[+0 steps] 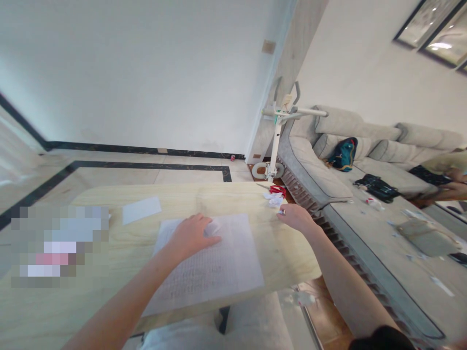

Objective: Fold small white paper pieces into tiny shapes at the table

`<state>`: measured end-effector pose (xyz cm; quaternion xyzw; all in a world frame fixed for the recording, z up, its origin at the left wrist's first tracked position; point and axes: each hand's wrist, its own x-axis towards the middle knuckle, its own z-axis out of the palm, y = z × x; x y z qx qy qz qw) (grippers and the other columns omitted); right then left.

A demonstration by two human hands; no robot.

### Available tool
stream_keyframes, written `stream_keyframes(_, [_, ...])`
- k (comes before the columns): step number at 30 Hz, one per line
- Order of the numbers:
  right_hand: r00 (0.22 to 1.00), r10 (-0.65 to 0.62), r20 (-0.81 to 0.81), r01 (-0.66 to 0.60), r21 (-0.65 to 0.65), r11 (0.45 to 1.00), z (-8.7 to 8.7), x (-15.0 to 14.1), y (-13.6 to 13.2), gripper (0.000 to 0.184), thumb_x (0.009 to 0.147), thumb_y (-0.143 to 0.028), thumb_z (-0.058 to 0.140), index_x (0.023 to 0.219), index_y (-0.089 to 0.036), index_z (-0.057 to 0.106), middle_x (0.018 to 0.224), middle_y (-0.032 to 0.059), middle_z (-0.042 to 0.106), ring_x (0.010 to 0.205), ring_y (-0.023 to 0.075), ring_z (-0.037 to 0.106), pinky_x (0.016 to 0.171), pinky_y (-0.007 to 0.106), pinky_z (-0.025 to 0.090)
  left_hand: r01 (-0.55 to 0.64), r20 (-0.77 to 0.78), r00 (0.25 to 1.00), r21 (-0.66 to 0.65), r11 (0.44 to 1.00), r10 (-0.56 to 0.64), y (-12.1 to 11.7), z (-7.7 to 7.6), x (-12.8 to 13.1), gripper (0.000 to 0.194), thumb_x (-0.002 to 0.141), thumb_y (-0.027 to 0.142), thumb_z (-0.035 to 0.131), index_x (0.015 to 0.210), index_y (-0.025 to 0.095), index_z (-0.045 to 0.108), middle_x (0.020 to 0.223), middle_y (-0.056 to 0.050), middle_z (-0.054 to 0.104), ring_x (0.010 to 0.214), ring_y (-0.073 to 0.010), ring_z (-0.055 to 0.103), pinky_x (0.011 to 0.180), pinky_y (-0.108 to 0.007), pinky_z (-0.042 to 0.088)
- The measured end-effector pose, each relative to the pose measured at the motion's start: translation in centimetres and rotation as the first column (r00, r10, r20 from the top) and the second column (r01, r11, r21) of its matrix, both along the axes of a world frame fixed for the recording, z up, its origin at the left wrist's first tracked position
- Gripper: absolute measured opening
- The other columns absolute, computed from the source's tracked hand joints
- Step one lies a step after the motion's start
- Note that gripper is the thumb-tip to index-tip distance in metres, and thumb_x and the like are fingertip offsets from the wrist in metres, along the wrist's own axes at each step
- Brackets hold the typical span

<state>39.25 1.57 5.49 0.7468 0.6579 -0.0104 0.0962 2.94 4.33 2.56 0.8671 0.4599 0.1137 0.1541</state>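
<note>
My left hand (193,236) lies on white sheets of paper (241,262) with printed or written lines, its thumb held apart from the fingers. Between thumb and fingertips sits a small folded piece of white paper (213,227), resting on the sheets. At the table's right end, my right hand (297,217) is closed in a pinch, and a small white paper scrap (282,212) shows at its fingertips. Crumpled paper scraps (275,199) lie just beyond it, touching or close to red-handled scissors (278,189).
A blank white paper (141,210) lies on the wooden table (292,253), left of the sheets. Blurred-out items (60,248) are at the far left. To the right stand a grey sofa (310,170) and white exercise equipment (276,141). A person (445,170) is partly visible at the right edge.
</note>
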Motion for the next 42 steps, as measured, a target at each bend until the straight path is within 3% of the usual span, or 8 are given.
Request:
stream_keyframes(7, [1.0,-0.019,0.001,0.019,0.044,0.999,-0.1,0.1,-0.1,0.037,0.081,-0.048,0.048,0.098,-0.02,0.065,0.095,0.0107,0.068,0.09,0.0235,0.063,0.069,0.029,0.041,-0.024,-0.001,1.0,0.036,0.999,0.024,-0.1,-0.3,-0.2,0.053,0.071,0.063,0.053,0.098,0.019,0.063,0.094,-0.009,0.062,0.091,-0.0265,0.056,0.078,-0.037,0.042])
stream_keyframes(13, [0.998,-0.023,-0.05,0.034,0.231,0.972,1.1,-0.4,-0.6,0.038,0.079,-0.053,0.05,0.094,-0.022,0.065,0.087,0.0074,0.069,0.079,0.0212,0.063,0.062,0.028,0.04,-0.017,0.069,0.998,0.074,0.997,0.012,-0.5,-0.7,0.2,0.024,0.082,0.037,0.048,0.084,0.019,0.063,0.086,-0.007,0.059,0.083,-0.0217,0.057,0.075,-0.034,0.043])
stream_keyframes(18, [0.959,0.075,-0.273,0.034,0.375,0.927,1.7,-3.7,-0.4,0.028,0.08,-0.044,0.052,0.091,-0.022,0.066,0.075,0.0031,0.066,0.067,0.0162,0.059,0.06,0.026,0.038,-0.089,0.274,0.958,0.024,0.996,0.079,0.4,-0.9,-0.1,0.021,0.083,0.029,0.046,0.085,0.018,0.063,0.097,-0.008,0.06,0.091,-0.0205,0.057,0.084,-0.035,0.044])
stream_keyframes(21, [0.808,0.221,-0.547,0.018,0.397,0.917,1.3,-7.9,0.6,0.026,0.081,-0.04,0.052,0.091,-0.02,0.065,0.073,0.0023,0.065,0.063,0.0139,0.056,0.06,0.026,0.04,-0.196,0.453,0.867,-0.073,0.978,0.208,1.3,-0.2,0.2,0.024,0.083,0.034,0.048,0.094,0.017,0.061,0.105,-0.009,0.06,0.095,-0.0201,0.059,0.085,-0.034,0.046])
stream_keyframes(25, [0.466,0.28,-0.839,0.082,0.356,0.931,0.0,-14.9,3.3,0.029,0.077,-0.044,0.057,0.092,-0.019,0.062,0.075,0.0023,0.064,0.063,0.0135,0.057,0.058,0.025,0.043,-0.282,0.602,0.721,-0.198,0.939,0.344,2.4,1.4,1.2,0.028,0.082,0.037,0.051,0.097,0.016,0.06,0.102,-0.009,0.062,0.089,-0.0192,0.062,0.08,-0.033,0.049])
stream_keyframes(31, [-0.031,0.288,-0.957,0.322,0.263,0.91,-1.9,-21.8,6.9,0.03,0.069,-0.04,0.065,0.087,-0.019,0.054,0.069,-0.0002,0.061,0.057,0.0129,0.056,0.052,0.025,0.046,-0.255,0.76,0.579,-0.174,0.951,0.295,3.4,1.2,1.8,0.025,0.082,0.038,0.051,0.088,0.017,0.063,0.1,-0.008,0.063,0.095,-0.018,0.058,0.082,-0.031,0.049])
stream_keyframes(36, [-0.041,0.307,-0.951,0.328,0.277,0.903,-3.5,-22.4,7.4,0.019,0.07,-0.035,0.064,0.078,-0.019,0.059,0.066,-0.0005,0.059,0.059,0.0135,0.054,0.056,0.026,0.045,-0.278,0.81,0.425,-0.308,0.91,0.404,3.9,-0.6,1.5,0.036,0.08,0.039,0.056,0.107,0.016,0.055,0.103,-0.01,0.062,0.089,-0.0178,0.062,0.074,-0.03,0.051])
stream_keyframes(42, [-0.064,0.309,-0.949,0.295,0.277,0.914,-4.8,-21.9,6.9,0.02,0.07,-0.037,0.064,0.072,-0.018,0.06,0.061,-0.0015,0.055,0.057,0.0125,0.05,0.055,0.025,0.041,-0.222,0.782,0.503,-0.294,0.93,0.368,3.4,-0.9,1.3,0.029,0.084,0.035,0.048,0.1,0.015,0.06,0.095,-0.008,0.067,0.086,-0.017,0.062,0.077,-0.031,0.049])
